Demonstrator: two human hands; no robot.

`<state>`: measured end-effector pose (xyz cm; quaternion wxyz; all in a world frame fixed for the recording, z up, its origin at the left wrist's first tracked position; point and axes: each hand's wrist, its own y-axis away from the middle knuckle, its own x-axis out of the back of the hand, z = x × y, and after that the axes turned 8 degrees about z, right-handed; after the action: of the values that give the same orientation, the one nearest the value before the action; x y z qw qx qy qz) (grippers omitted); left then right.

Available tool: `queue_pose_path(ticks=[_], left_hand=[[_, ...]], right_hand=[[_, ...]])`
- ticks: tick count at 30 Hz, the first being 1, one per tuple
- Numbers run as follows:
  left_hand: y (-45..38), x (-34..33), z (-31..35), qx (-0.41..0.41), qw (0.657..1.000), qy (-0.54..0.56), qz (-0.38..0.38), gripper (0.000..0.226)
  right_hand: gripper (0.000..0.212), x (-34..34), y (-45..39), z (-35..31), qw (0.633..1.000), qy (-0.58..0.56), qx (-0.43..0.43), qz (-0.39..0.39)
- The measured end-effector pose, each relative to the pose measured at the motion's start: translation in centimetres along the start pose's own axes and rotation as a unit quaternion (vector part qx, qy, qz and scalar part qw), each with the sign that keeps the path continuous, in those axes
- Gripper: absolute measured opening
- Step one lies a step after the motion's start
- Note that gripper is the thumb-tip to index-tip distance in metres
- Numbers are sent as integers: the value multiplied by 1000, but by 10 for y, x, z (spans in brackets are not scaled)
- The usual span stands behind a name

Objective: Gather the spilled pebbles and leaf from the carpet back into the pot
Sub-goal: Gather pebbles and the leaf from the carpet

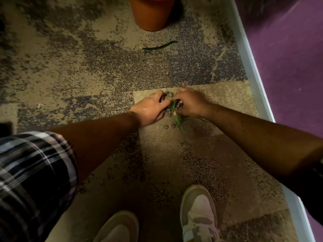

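Observation:
Small brown pebbles point(169, 116) lie in a cluster on the mottled carpet, between my two hands. My left hand point(151, 109) cups the cluster from the left, fingers curled against the pebbles. My right hand point(190, 102) curls in from the right over pebbles and a green leaf point(178, 121), which sticks out below its fingers. A second long green leaf point(160, 46) lies alone further off, just in front of the terracotta pot point(152, 13). Two stray pebbles point(167, 73) lie apart toward the right. What each palm holds is hidden.
A pale skirting board point(251, 67) runs diagonally along the right, with a purple wall point(288, 58) behind it. My two light shoes point(197, 213) stand on the carpet at the bottom. A small white scrap point(41, 105) lies at the left.

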<state>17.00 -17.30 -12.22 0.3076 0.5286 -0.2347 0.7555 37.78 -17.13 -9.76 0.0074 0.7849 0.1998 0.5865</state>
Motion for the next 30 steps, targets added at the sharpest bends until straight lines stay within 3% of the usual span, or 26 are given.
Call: queue_pose_path(ticks=[8,12,17,22,25,27,30], left_hand=[[-5,1,5,20,999,-21,-24,40],[-6,-1,5,27,998,-35,-37,40],[-12,0,4,61,997,2,-37,36],[-15,2,2,66,997,4,-26,26],[-13,3,3,70,997,-1,-31,24],[-11,3,3,92,995,11,-24,25],[-8,4,0,168,981,92,8,25]], right_hand=[[21,6,-6,4,1000,-8,0,-12],[30,6,-8,9,1000,-23,-9,-4],[24,6,-5,10,999,-48,-21,14],[22,3,-6,4,997,-11,-53,54],[21,8,-6,0,986,-75,-121,84],[18,13,-9,1,946,-229,-210,90],[14,23,-17,5,809,-508,-289,62]])
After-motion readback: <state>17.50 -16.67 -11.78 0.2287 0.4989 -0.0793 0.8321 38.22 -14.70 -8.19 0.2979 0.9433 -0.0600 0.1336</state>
